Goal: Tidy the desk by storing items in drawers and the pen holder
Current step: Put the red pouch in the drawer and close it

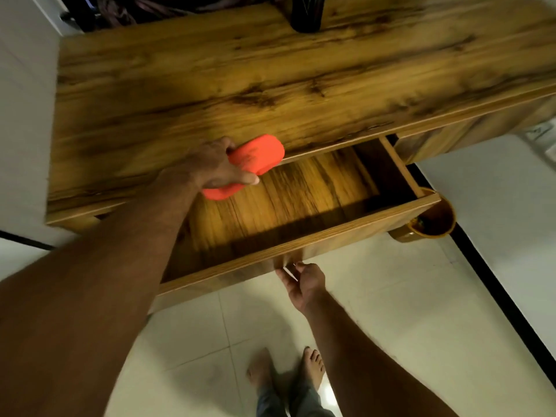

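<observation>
My left hand [215, 167] grips a rounded orange plastic object [252, 164] at the wooden desk's [210, 79] front edge, above the open wooden drawer [301, 206]. My right hand [304, 284] pinches the drawer's front handle from below.

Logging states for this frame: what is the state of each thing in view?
drawer: pulled open, nothing visible inside
orange case: held above the drawer's back left
left hand: grips the orange case
right hand: at the drawer front's handle, fingers curled on it
brown cup: on the floor, partly hidden by the drawer
</observation>
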